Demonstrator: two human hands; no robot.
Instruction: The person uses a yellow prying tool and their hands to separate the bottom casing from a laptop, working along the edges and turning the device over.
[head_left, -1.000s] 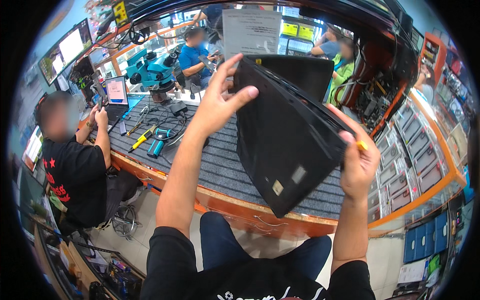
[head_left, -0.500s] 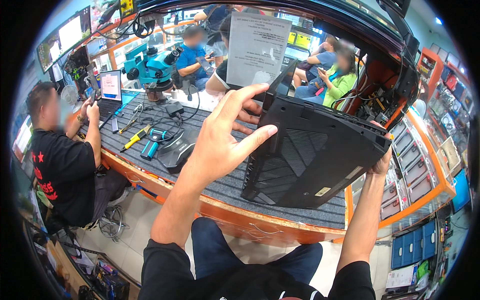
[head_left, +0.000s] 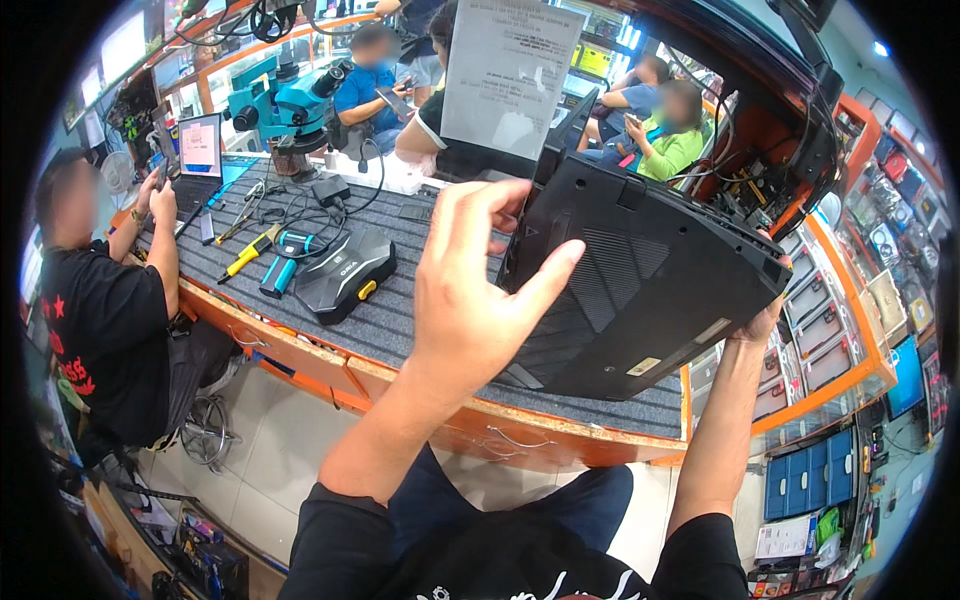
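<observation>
One co-worker (head_left: 105, 310) in a black T-shirt sits at our far left, holding a phone (head_left: 163, 172) near an open laptop (head_left: 200, 150) with a lit screen. Rightward, on the ribbed grey top of the desk (head_left: 395, 320), we see a yellow-and-black pen-shaped tool (head_left: 248, 254) and a teal cylindrical tool (head_left: 279, 275) lying near each other, with a black power adapter (head_left: 330, 188) beyond them among dark cables. Behind these stands a teal microscope (head_left: 300, 100), and just beside the cylindrical tool rests a black faceted case (head_left: 345, 275) with a yellow catch. Past the desk are a person in blue (head_left: 362, 95) and, further right, an upright printed sheet (head_left: 510, 75). Our left hand (head_left: 465, 285) comes next, thumb spread well away from its curved fingers, by the left edge of a black laptop (head_left: 640, 280); we cannot tell whether the fingertips touch it. That laptop is tilted up above the desk's right part, its underside towards us, showing slanted vents and two pale labels. Our right hand (head_left: 765, 315) grips its right edge, most of the fingers hidden behind it. Beyond that hand stand a glass display case (head_left: 815, 330) with an orange frame and, lower down, a blue drawer unit (head_left: 810, 480).
</observation>
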